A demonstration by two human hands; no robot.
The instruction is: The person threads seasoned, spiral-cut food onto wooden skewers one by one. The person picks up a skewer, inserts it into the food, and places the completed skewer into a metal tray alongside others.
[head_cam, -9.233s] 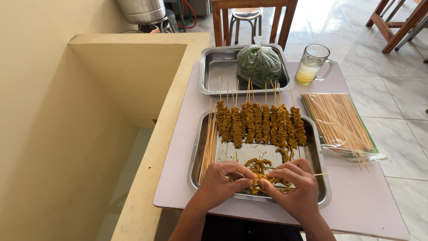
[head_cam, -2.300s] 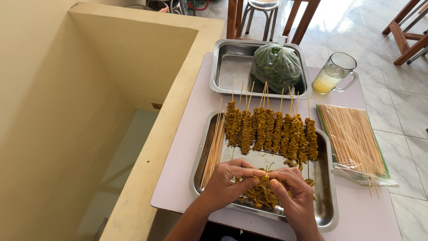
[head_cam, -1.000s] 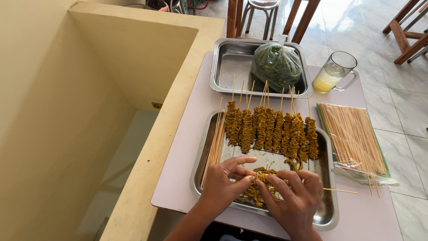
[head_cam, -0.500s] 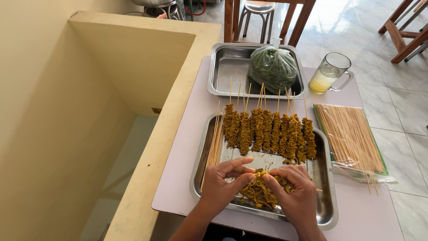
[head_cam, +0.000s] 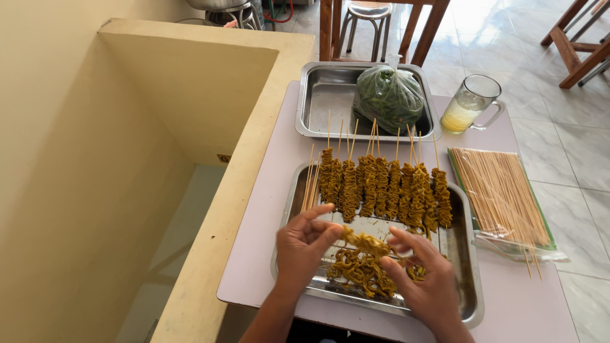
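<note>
My left hand (head_cam: pixel 304 244) and my right hand (head_cam: pixel 424 274) hold a partly threaded skewer of yellow-brown meat (head_cam: pixel 363 241) between them, over the near end of a steel tray (head_cam: pixel 462 254). Under the hands lies a heap of loose marinated meat strips (head_cam: pixel 359 272). A row of several finished skewers (head_cam: pixel 381 184) lies across the far half of that tray, sticks pointing away from me. A few bare sticks (head_cam: pixel 308 184) rest along the tray's left side.
A packet of bare bamboo sticks (head_cam: pixel 499 197) lies to the right of the tray. Beyond are a second steel tray (head_cam: pixel 324 105) holding a bag of green leaves (head_cam: pixel 389 96), and a glass mug of pale drink (head_cam: pixel 469 105). A low yellow wall (head_cam: pixel 222 190) borders the table's left edge.
My hands have stayed over the near end of the tray, working the meat along the stick. The skewer now sits slightly higher between them. The view has shifted a little.
</note>
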